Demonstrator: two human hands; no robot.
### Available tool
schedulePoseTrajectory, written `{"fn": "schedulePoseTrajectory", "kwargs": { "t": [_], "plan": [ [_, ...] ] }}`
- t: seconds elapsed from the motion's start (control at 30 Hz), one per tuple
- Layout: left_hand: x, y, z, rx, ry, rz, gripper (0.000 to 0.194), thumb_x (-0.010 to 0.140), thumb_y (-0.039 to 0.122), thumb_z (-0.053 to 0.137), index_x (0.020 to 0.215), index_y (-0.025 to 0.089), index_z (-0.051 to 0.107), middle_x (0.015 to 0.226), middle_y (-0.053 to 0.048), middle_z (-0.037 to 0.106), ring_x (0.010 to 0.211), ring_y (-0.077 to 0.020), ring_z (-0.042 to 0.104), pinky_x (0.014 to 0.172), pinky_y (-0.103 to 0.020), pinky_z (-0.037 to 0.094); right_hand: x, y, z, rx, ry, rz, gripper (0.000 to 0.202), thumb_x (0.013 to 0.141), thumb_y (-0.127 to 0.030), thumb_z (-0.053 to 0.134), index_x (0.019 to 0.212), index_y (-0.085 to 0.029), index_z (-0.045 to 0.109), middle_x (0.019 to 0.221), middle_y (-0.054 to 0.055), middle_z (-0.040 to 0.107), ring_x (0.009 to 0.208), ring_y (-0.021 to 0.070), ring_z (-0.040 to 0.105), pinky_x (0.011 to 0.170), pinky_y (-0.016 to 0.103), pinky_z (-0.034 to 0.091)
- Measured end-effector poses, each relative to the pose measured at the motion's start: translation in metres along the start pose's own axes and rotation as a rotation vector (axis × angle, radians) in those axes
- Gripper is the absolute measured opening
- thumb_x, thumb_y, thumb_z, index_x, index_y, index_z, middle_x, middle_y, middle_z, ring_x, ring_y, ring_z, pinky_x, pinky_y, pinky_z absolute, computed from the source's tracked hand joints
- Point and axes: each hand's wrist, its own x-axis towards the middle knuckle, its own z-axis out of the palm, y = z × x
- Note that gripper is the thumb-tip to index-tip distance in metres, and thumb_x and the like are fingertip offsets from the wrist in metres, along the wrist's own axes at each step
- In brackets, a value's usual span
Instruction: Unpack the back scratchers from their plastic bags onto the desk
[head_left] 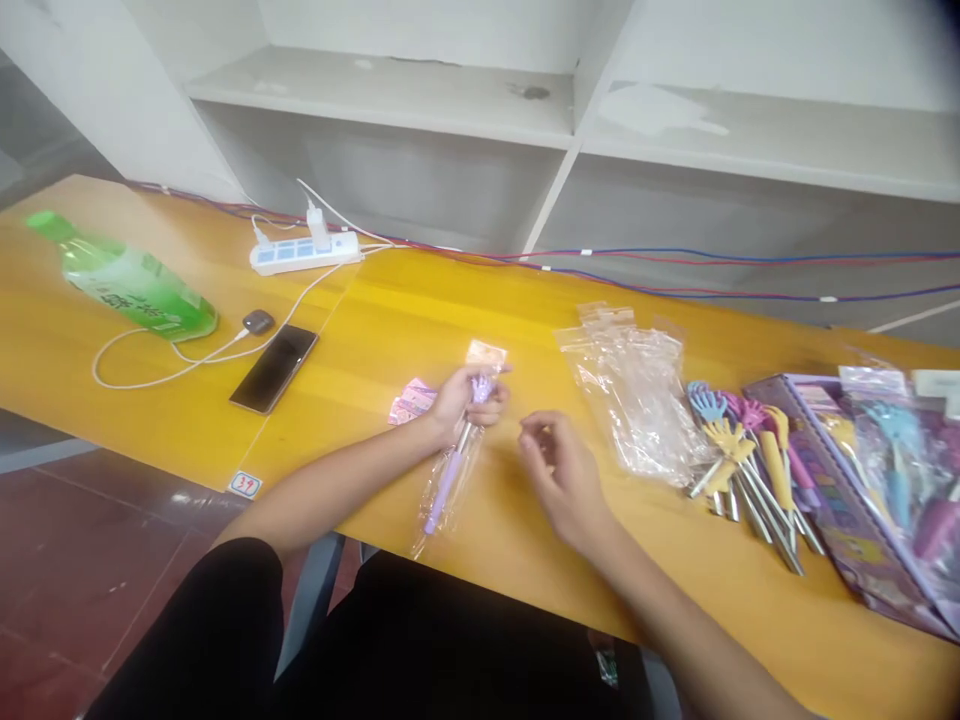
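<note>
My left hand [466, 402] is closed around a purple hand-shaped back scratcher [447, 490] inside a clear plastic bag. The scratcher's head and a printed card [486, 354] stick out above my fingers, and its handle slants down toward the table's front edge. Pink printed cards [411, 401] lie just left of that hand. To the right, my right hand [562, 470] hovers with loosely curled fingers, thumb and forefinger slightly apart, and nothing visible between them. Beyond it are a pile of clear plastic bags [637, 390] and several unbagged back scratchers [750, 460] in blue, pink and yellow.
A purple display box [855, 540] with bagged scratchers stands at the right. On the left are a green bottle [142, 285] lying down, a phone [274, 370], a small dark device [258, 321] on a white cable and a power strip [304, 254]. Shelving [390, 95] rises behind.
</note>
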Motion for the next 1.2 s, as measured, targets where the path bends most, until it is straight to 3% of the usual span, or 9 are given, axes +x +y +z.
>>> {"fn": "schedulePoseTrajectory", "kwargs": {
  "t": [0.17,0.27,0.33,0.5,0.63,0.8,0.93,1.03,1.2],
  "plan": [
    [-0.002,0.008,0.002,-0.137,0.099,0.156,0.034,0.097,0.027,0.046,0.115,0.013,0.071,0.067,-0.001,0.057,0.038,-0.0040,0.021,0.037,-0.016,0.014,-0.066,-0.006,0.040,0.283,-0.199,0.301,0.030,0.104,-0.046,0.060,0.123,-0.023,0.051,0.113,0.007,0.065,0.078,0.0155,0.062,0.065,0.031,0.052],
    [-0.004,0.012,0.002,-0.146,0.103,0.276,0.034,0.098,0.026,0.044,0.115,0.014,0.070,0.067,-0.002,0.058,0.039,-0.0041,0.022,0.038,-0.016,0.016,-0.083,-0.010,0.055,0.537,-0.286,0.519,0.046,0.098,-0.056,0.067,0.125,-0.025,0.047,0.105,0.005,0.067,0.069,0.0144,0.062,0.050,0.026,0.046],
    [-0.005,0.014,0.003,-0.139,0.118,0.355,0.033,0.099,0.027,0.043,0.113,0.014,0.070,0.069,-0.002,0.059,0.040,-0.0040,0.022,0.039,-0.016,0.017,-0.089,-0.010,0.062,0.601,-0.265,0.566,0.049,0.096,-0.060,0.069,0.121,-0.025,0.046,0.096,0.002,0.066,0.062,0.0138,0.060,0.042,0.023,0.040],
    [-0.007,0.018,0.006,-0.144,0.240,0.492,0.027,0.097,0.032,0.049,0.108,0.016,0.068,0.069,0.000,0.056,0.042,-0.0041,0.022,0.040,-0.017,0.020,-0.095,-0.005,0.065,0.174,0.041,0.221,0.022,0.103,-0.044,0.063,0.102,-0.025,0.051,0.097,0.005,0.064,0.069,0.0153,0.063,0.058,0.029,0.054],
    [-0.010,0.019,0.007,-0.169,0.303,0.525,0.025,0.096,0.030,0.048,0.102,0.015,0.067,0.069,0.000,0.055,0.043,-0.0045,0.025,0.041,-0.017,0.021,-0.090,-0.002,0.062,-0.173,0.082,0.041,0.016,0.107,-0.037,0.058,0.105,-0.023,0.065,0.109,0.011,0.060,0.080,0.0195,0.068,0.063,0.033,0.059],
    [-0.014,0.018,0.011,-0.201,0.316,0.532,0.027,0.098,0.032,0.047,0.104,0.014,0.066,0.074,-0.003,0.059,0.048,-0.0064,0.038,0.049,-0.017,0.036,-0.085,-0.001,0.059,-0.310,0.128,0.014,0.019,0.108,-0.033,0.054,0.105,-0.020,0.067,0.107,0.011,0.060,0.077,0.0185,0.068,0.060,0.030,0.058],
    [-0.013,0.033,0.013,-0.211,0.382,0.596,0.032,0.104,0.036,0.044,0.107,0.014,0.066,0.074,-0.004,0.062,0.053,-0.0092,0.050,0.055,-0.018,0.045,-0.098,0.003,0.044,-0.432,0.164,0.005,0.022,0.110,-0.032,0.049,0.107,-0.021,0.068,0.106,0.011,0.062,0.072,0.0180,0.067,0.051,0.027,0.050],
    [-0.003,0.049,0.017,-0.223,0.427,0.643,0.033,0.108,0.033,0.039,0.107,0.013,0.066,0.075,-0.005,0.065,0.057,-0.0097,0.057,0.062,-0.019,0.051,-0.117,0.011,0.019,-0.489,0.234,0.010,0.023,0.111,-0.033,0.048,0.108,-0.022,0.068,0.105,0.011,0.064,0.070,0.0184,0.067,0.049,0.028,0.046],
    [0.048,0.070,0.040,-0.261,0.355,0.569,0.036,0.111,0.033,0.035,0.107,0.014,0.066,0.085,-0.009,0.069,0.073,-0.0139,0.068,0.082,-0.028,0.062,-0.161,0.033,-0.045,-0.525,0.294,0.081,0.022,0.111,-0.038,0.047,0.112,-0.026,0.066,0.090,0.006,0.070,0.073,0.0216,0.071,0.059,0.031,0.051]
  ]
}}
